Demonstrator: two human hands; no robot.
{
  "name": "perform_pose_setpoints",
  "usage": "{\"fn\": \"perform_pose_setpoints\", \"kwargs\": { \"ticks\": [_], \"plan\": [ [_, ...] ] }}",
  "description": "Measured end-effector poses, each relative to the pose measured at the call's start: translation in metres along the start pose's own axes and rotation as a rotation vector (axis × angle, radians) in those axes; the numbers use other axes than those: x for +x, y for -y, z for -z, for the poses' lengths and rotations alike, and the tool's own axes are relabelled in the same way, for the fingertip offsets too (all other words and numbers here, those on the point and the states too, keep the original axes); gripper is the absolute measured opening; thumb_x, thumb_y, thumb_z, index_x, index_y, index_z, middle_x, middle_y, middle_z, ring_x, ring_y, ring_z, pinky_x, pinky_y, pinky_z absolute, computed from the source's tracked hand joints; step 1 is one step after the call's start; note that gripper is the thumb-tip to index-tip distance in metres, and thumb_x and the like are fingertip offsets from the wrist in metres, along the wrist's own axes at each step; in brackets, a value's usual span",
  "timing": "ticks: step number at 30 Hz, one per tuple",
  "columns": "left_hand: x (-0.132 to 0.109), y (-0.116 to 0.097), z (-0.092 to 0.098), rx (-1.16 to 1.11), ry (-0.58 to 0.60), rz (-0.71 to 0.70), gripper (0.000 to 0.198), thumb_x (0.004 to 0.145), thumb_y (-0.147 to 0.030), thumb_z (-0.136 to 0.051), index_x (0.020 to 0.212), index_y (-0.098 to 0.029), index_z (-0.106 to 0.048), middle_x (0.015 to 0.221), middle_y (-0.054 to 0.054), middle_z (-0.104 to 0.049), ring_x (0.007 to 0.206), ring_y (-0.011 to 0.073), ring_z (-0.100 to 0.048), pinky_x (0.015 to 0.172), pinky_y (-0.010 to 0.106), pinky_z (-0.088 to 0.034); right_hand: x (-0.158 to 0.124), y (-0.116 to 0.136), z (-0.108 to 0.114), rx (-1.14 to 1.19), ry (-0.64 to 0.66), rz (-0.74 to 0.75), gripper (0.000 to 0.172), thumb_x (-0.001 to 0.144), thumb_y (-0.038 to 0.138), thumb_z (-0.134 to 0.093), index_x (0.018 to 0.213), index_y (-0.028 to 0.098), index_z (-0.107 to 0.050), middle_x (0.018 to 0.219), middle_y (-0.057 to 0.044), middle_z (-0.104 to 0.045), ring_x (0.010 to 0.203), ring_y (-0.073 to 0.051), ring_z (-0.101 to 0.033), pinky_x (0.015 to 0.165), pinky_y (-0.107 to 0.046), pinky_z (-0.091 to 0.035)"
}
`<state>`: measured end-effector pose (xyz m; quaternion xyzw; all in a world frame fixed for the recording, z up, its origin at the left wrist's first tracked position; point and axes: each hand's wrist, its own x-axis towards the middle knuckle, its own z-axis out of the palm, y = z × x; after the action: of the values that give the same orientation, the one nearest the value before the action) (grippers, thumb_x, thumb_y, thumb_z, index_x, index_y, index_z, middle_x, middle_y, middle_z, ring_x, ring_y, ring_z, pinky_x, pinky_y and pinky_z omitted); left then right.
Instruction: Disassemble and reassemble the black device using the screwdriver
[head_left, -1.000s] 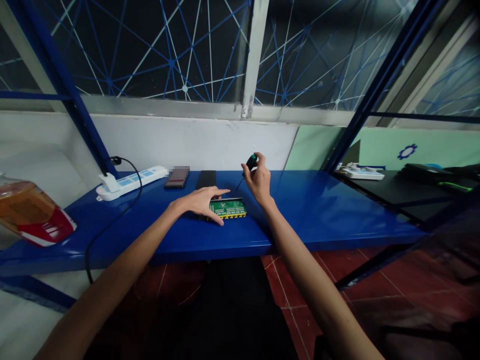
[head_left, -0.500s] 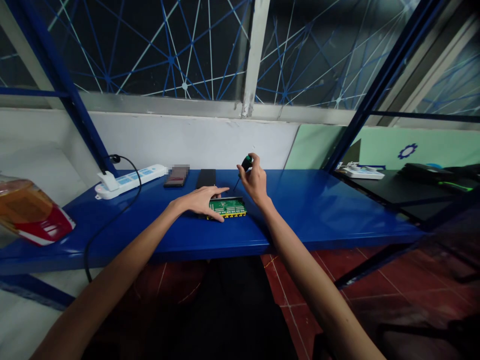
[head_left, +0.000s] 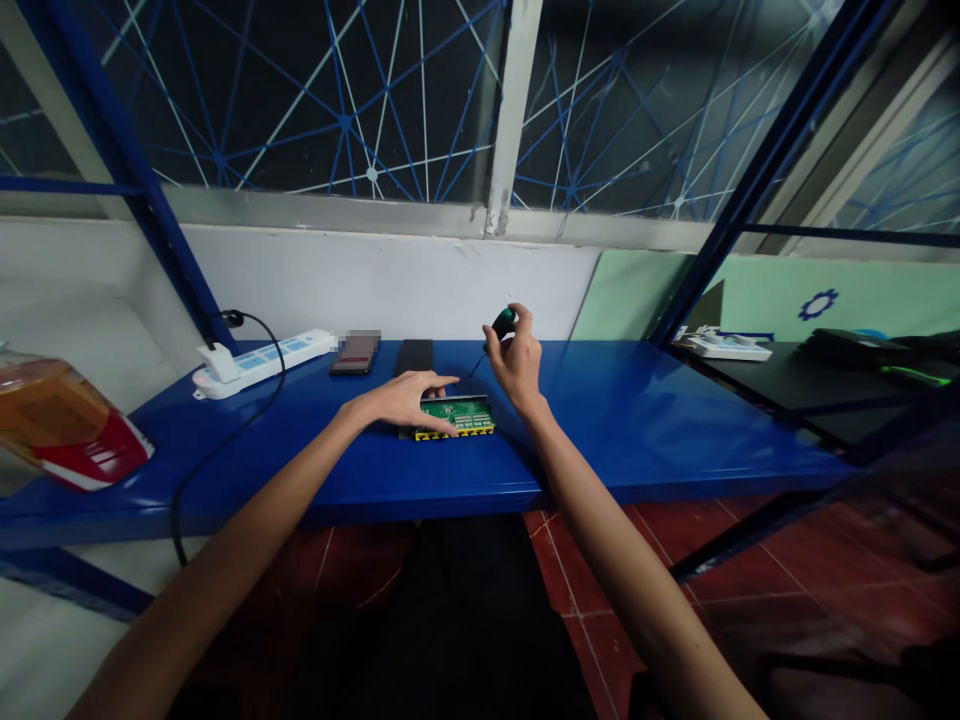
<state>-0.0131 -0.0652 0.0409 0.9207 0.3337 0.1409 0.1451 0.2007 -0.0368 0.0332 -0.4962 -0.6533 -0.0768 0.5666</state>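
A green circuit board [head_left: 472, 411] with a row of yellow ports along its near edge lies on the blue table. My left hand [head_left: 405, 400] rests over the left end of the board, thumb on the near side and fingers on the far side, gripping it. Above and to the right of the board, my right hand [head_left: 517, 358] holds a screwdriver [head_left: 502, 325] with a dark and green handle. Its thin shaft slants down to the left, with the tip near the board's far edge.
Behind my left hand lies a dark flat object [head_left: 415, 356]. Left of it are a phone [head_left: 356, 353] and a white power strip [head_left: 262, 364] with a black cable [head_left: 225, 440]. A red and orange container [head_left: 71, 425] stands far left.
My right hand has shifted slightly right with the screwdriver, which leans a little more. My left thumb has moved slightly over the board's near side.
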Motion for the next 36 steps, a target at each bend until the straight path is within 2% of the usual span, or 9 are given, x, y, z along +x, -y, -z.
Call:
{"fn": "perform_pose_setpoints", "kwargs": {
  "ticks": [6,12,19,25,31,36],
  "plan": [
    [0.002,0.013,-0.001,-0.056,-0.220,0.009,0.055,0.079,-0.053,-0.062,0.120,-0.016,-0.064,0.099,0.010,-0.068,0.087,0.0213,-0.063,0.077,0.032,-0.049,0.001,0.012,0.005,0.334,-0.065,-0.141,0.051,0.089,0.046,-0.052,0.130,0.023,-0.034,0.090,-0.007,-0.067,0.056,-0.016,-0.066,0.052,-0.029,-0.051],
    [0.004,0.022,-0.006,-0.057,-0.373,0.047,0.034,0.082,-0.042,-0.061,0.103,-0.018,-0.072,0.091,0.008,-0.072,0.079,0.0191,-0.065,0.071,0.031,-0.049,-0.001,0.020,0.004,0.437,-0.032,-0.211,0.054,0.088,0.053,-0.050,0.130,0.024,-0.031,0.088,-0.006,-0.064,0.056,-0.016,-0.067,0.049,-0.027,-0.053],
    [0.006,0.019,-0.008,0.031,-0.408,0.065,0.026,0.084,-0.041,-0.060,0.090,-0.022,-0.077,0.089,0.006,-0.075,0.074,0.0200,-0.066,0.064,0.032,-0.046,-0.004,0.030,0.002,0.522,-0.022,-0.200,0.053,0.086,0.051,-0.053,0.128,0.024,-0.034,0.083,-0.004,-0.063,0.053,-0.016,-0.066,0.049,-0.028,-0.054],
    [0.006,0.020,-0.008,0.020,-0.432,0.042,0.025,0.086,-0.039,-0.058,0.087,-0.023,-0.077,0.089,0.005,-0.075,0.075,0.0206,-0.067,0.063,0.031,-0.046,-0.005,0.035,0.003,0.482,-0.007,-0.203,0.054,0.088,0.053,-0.050,0.130,0.025,-0.031,0.085,-0.004,-0.062,0.057,-0.016,-0.067,0.052,-0.029,-0.056],
    [0.007,0.012,-0.008,-0.070,-0.570,-0.027,0.025,0.089,-0.036,-0.057,0.082,-0.022,-0.076,0.086,0.004,-0.075,0.075,0.0175,-0.067,0.068,0.030,-0.049,-0.001,0.034,0.005,0.539,-0.096,-0.239,0.057,0.088,0.053,-0.048,0.133,0.024,-0.027,0.083,-0.005,-0.062,0.060,-0.018,-0.068,0.053,-0.031,-0.057],
    [0.008,0.011,-0.011,-0.079,-0.676,-0.053,0.024,0.090,-0.038,-0.057,0.089,-0.023,-0.076,0.090,0.004,-0.075,0.078,0.0167,-0.067,0.071,0.030,-0.051,0.003,0.029,0.006,0.558,-0.124,-0.265,0.060,0.090,0.054,-0.045,0.136,0.025,-0.021,0.086,-0.007,-0.064,0.062,-0.019,-0.069,0.052,-0.031,-0.056]
  ]
}}
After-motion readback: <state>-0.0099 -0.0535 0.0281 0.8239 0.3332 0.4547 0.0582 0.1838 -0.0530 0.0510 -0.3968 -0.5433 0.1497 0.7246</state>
